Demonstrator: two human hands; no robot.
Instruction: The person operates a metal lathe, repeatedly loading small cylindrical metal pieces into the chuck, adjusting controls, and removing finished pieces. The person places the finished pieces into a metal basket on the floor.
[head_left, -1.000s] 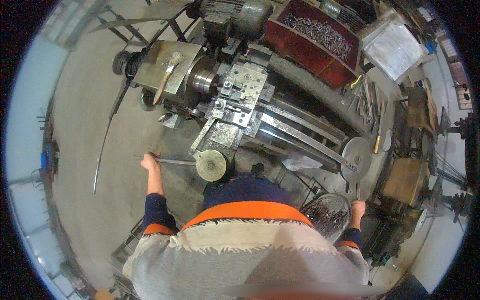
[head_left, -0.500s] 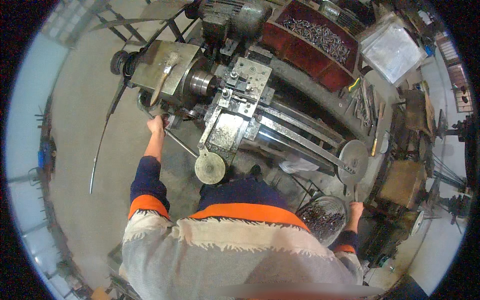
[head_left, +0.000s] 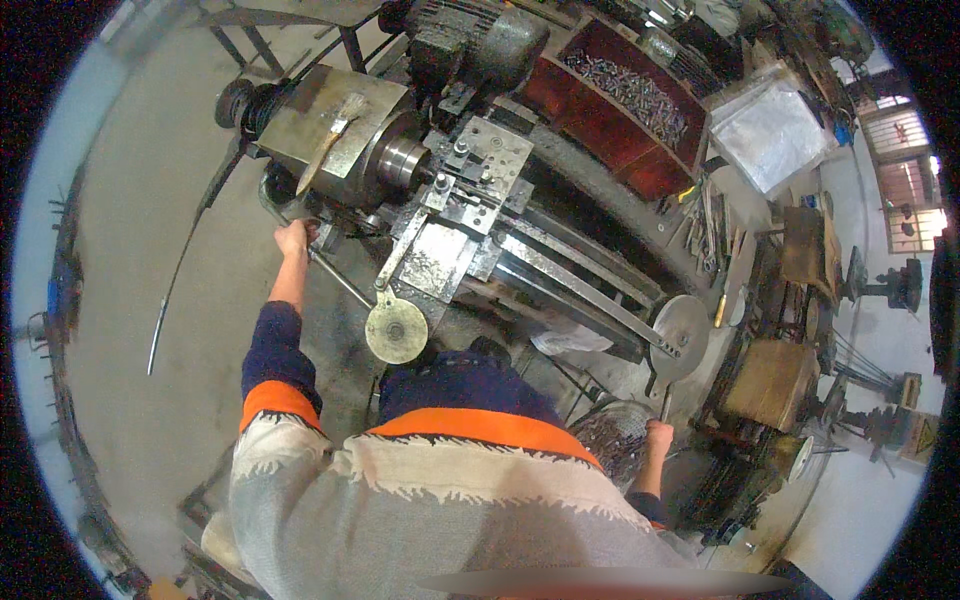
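My left hand (head_left: 293, 238) is closed around a slanting metal bar (head_left: 345, 280) at the near side of a lathe's headstock. Far to the right, my right hand (head_left: 657, 435) grips the handle (head_left: 667, 400) below a round metal disc (head_left: 680, 335). A long flat link joins that disc to the lathe carriage (head_left: 495, 150). Between my hands, a yellowish round plate (head_left: 397, 330) sits at the end of an arm on the carriage. The shiny chuck (head_left: 403, 162) faces the tool posts. Some fingers of each hand are hidden.
A brush (head_left: 325, 155) lies on the headstock cover. Behind the bed stands a red bin (head_left: 620, 130) of small metal parts, with hand tools (head_left: 712, 230) to its right. A round basket (head_left: 600, 440) of parts stands beside my right arm. A thin rod (head_left: 158, 335) hangs at left.
The view has shifted and turned a little. My right hand has swung left with the disc's handle, which now slants toward me. My left hand stays on the bar.
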